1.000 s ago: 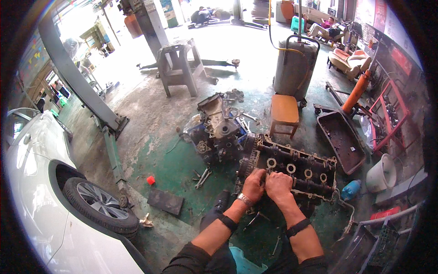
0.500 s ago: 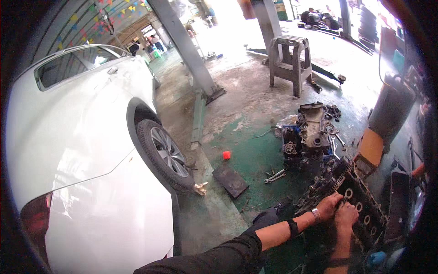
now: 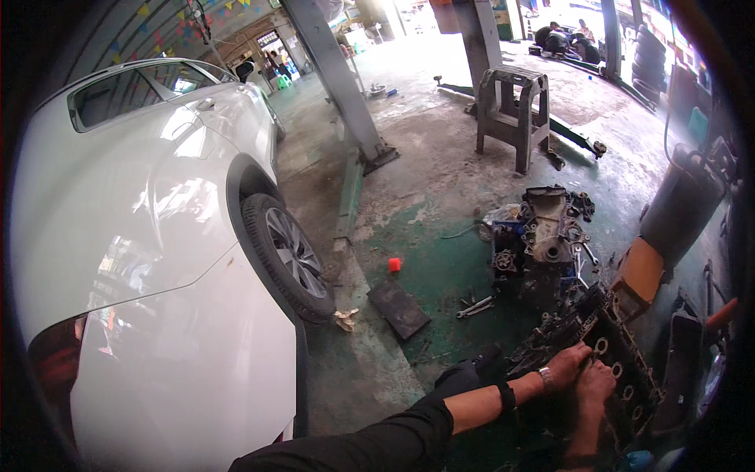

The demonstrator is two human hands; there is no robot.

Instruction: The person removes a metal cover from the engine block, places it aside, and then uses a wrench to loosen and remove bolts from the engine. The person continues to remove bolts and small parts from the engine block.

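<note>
A dark, oily engine part [image 3: 641, 363] with a row of pale round rings along it lies at the lower right. My left hand [image 3: 568, 366], with a metal watch on its wrist, reaches across to its near side beside the upper rings. Right next to it is my right hand [image 3: 595, 383], knuckles up. The fingers of both hands are curled and meet close to one ring; whatever lies between them is too small and hidden to name. Beyond my hands stands a partly stripped engine [image 3: 546, 236] with a pale metal cover.
Wrenches [image 3: 476, 306] lie on the green floor, near a dark flat pad [image 3: 399, 308] and a red cube [image 3: 394, 265]. A white car [image 3: 181, 259] fills the left. Farther off are a grey stool [image 3: 513, 118] and lift posts [image 3: 334, 79]. An orange box [image 3: 638, 271] stands at right.
The whole view has shifted slightly, showing more of the background. My hands remain together on the engine part by the same rings, with little visible movement.
</note>
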